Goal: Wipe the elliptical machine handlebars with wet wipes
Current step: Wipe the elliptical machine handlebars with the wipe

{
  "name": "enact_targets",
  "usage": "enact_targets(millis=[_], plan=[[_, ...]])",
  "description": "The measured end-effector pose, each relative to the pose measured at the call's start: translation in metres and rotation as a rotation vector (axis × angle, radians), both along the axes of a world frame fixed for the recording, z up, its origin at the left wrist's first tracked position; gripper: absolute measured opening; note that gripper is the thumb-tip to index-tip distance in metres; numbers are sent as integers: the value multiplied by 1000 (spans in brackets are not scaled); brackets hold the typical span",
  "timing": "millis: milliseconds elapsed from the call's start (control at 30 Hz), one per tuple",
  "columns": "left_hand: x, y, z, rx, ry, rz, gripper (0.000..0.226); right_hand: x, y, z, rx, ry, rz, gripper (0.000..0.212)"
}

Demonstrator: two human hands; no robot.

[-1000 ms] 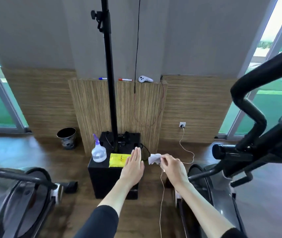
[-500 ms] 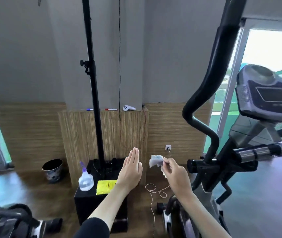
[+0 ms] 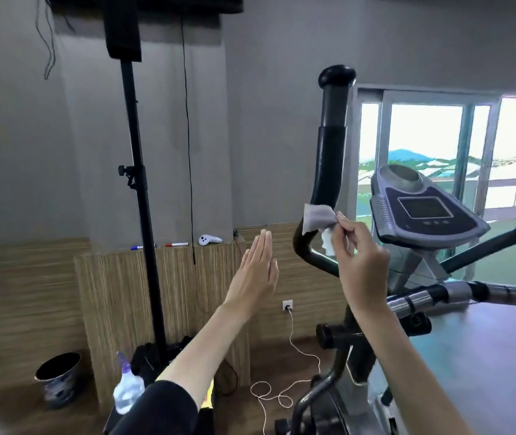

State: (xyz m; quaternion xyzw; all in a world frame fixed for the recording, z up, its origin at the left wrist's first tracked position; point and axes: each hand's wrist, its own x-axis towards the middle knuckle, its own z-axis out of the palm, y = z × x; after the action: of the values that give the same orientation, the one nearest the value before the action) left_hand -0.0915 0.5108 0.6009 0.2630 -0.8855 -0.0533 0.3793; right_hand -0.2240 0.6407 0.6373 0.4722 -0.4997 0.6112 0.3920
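1. Handlebar [image 3: 328,164], a tall black upright bar.
2. Wet wipe [image 3: 316,216] sits at its lower bend, pinched between right hand [image 3: 360,262] fingers [image 3: 343,221].
3. Left hand [image 3: 255,277] hovers left of the handlebar, fingers straight, together, holding nothing.

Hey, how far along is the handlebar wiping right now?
Done: a wet wipe is out, pinched by the right hand. In hand: it is raised at the bend of the near handlebar; contact unclear. The left hand is flat, holding nothing. Left: apparently all the wiping, this bar and the far handlebar.
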Motion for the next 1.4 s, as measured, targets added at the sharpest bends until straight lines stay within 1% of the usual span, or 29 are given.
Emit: enact_targets(millis=[167,333,433,567,633,767,933,1000,1167,1300,1333,1400], plan=[[-25,10,52,-47,86,-81,55,-27,-1,58,-183,20,-29,17],[-48,15,97,-90,171,-155,55,-42,-14,88,-152,88,-1,18],[-54,16,118,-110,226,-209,55,-47,-18,86,-86,160,15,23],[-55,13,134,-144,236,-273,58,-53,-24,75,51,215,73,47],[-54,11,138,-177,234,-281,61,-56,-27,72,80,206,101,51],[-55,7,144,-240,241,-296,64,-51,-35,69,74,186,155,46],[-57,0,147,-277,242,-300,67,-37,-53,71,26,85,302,49],[-57,-2,148,-290,258,-301,69,-35,-60,76,-11,71,311,51],[-60,-8,152,-349,282,-309,70,-38,-71,82,-33,107,281,50],[-61,-11,157,-406,309,-344,74,-52,-75,58,-7,304,162,44],[-61,-11,158,-418,320,-352,74,-55,-76,56,0,329,153,44],[-63,-13,158,-427,350,-363,74,-54,-76,62,-2,310,176,45]])
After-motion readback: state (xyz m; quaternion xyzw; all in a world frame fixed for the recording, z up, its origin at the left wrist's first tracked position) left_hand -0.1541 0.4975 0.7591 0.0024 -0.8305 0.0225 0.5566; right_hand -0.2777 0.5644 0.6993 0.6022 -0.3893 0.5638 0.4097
